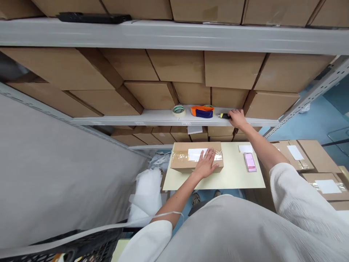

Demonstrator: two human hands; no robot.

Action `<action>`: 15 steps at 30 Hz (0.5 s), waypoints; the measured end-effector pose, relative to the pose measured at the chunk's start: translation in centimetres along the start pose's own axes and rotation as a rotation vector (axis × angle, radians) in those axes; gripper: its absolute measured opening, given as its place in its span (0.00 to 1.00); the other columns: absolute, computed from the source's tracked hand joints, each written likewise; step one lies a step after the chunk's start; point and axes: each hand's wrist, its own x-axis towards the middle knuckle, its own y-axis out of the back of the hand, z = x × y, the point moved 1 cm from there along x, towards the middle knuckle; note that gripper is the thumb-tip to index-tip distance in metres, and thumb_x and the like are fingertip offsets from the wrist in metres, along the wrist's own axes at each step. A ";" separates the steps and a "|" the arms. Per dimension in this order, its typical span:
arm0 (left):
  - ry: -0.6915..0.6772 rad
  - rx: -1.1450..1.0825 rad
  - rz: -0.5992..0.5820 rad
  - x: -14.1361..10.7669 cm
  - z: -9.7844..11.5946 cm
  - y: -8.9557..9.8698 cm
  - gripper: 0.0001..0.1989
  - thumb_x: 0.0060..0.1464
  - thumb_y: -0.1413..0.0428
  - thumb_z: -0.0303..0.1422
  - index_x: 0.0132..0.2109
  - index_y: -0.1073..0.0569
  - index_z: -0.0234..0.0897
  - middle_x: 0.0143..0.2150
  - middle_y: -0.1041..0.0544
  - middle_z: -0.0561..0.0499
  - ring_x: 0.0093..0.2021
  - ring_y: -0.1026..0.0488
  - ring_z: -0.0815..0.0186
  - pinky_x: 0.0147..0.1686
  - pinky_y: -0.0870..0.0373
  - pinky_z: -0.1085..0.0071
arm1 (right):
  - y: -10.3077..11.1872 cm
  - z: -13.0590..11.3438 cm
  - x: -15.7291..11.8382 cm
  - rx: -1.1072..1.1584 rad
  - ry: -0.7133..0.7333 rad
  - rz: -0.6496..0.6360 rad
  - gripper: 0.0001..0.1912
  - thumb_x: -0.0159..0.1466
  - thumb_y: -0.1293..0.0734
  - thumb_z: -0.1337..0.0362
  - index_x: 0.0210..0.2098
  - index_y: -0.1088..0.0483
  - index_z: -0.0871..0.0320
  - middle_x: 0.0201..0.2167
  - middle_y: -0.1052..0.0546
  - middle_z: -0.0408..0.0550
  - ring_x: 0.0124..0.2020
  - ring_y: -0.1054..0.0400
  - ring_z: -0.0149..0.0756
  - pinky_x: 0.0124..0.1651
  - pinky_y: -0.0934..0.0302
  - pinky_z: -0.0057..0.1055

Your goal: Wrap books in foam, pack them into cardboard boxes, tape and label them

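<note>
My left hand (205, 164) lies flat with fingers spread on top of a taped cardboard box (180, 160), partly over its white label (194, 154). The box rests on a pale yellow table (231, 178). Up at the shelf edge, my right hand (237, 118) is closed round a black and yellow utility knife (225, 116), whose tip points left. To its left on the same shelf sit an orange and blue tape dispenser (202, 111) and a roll of tape (179, 110).
A phone (250, 162) and a white paper slip (245, 148) lie at the table's right. Cardboard boxes fill the shelves (174, 35). More labelled boxes (327, 186) are stacked at right; white packing sheets (148, 189) stand at left. A black crate (100, 243) is at bottom left.
</note>
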 end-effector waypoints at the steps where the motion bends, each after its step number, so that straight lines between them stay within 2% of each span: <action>1: -0.001 -0.012 0.003 -0.1 0.1 0.0 0.40 0.75 0.55 0.50 0.84 0.50 0.36 0.85 0.51 0.40 0.85 0.57 0.49 0.83 0.64 0.44 | -0.3 0.1 0.3 0.004 -0.001 -0.010 0.19 0.66 0.36 0.72 0.55 0.25 0.60 0.54 0.20 0.64 0.56 0.33 0.59 0.60 0.48 0.49; 5: -0.003 -0.061 0.034 -0.3 0.2 -0.2 0.40 0.74 0.53 0.49 0.84 0.50 0.38 0.85 0.49 0.41 0.85 0.56 0.49 0.83 0.65 0.43 | -0.8 0.2 0.6 0.036 -0.029 -0.026 0.20 0.65 0.36 0.73 0.55 0.23 0.60 0.54 0.20 0.63 0.56 0.32 0.58 0.59 0.46 0.48; 8: -0.004 -0.103 0.067 -0.3 0.1 -0.4 0.40 0.73 0.51 0.48 0.83 0.49 0.38 0.85 0.48 0.40 0.85 0.56 0.48 0.82 0.65 0.42 | -0.4 -0.3 -0.6 0.063 -0.045 0.033 0.20 0.67 0.37 0.70 0.56 0.23 0.61 0.59 0.22 0.64 0.56 0.33 0.59 0.58 0.44 0.48; 11: -0.027 -0.167 0.085 -0.5 -0.2 -0.4 0.38 0.72 0.49 0.45 0.82 0.45 0.39 0.84 0.46 0.39 0.85 0.54 0.47 0.82 0.62 0.40 | 0.2 -1.2 -3.7 0.101 -0.050 0.105 0.19 0.70 0.38 0.68 0.55 0.22 0.60 0.60 0.23 0.64 0.57 0.33 0.57 0.58 0.43 0.47; 15: -0.086 -0.264 0.123 -1.0 -0.9 -0.3 0.30 0.71 0.46 0.40 0.76 0.34 0.41 0.82 0.40 0.38 0.83 0.49 0.45 0.81 0.59 0.37 | -0.1 -1.9 -10.4 0.161 -0.135 0.115 0.17 0.71 0.39 0.67 0.52 0.21 0.58 0.56 0.21 0.62 0.56 0.31 0.55 0.59 0.40 0.45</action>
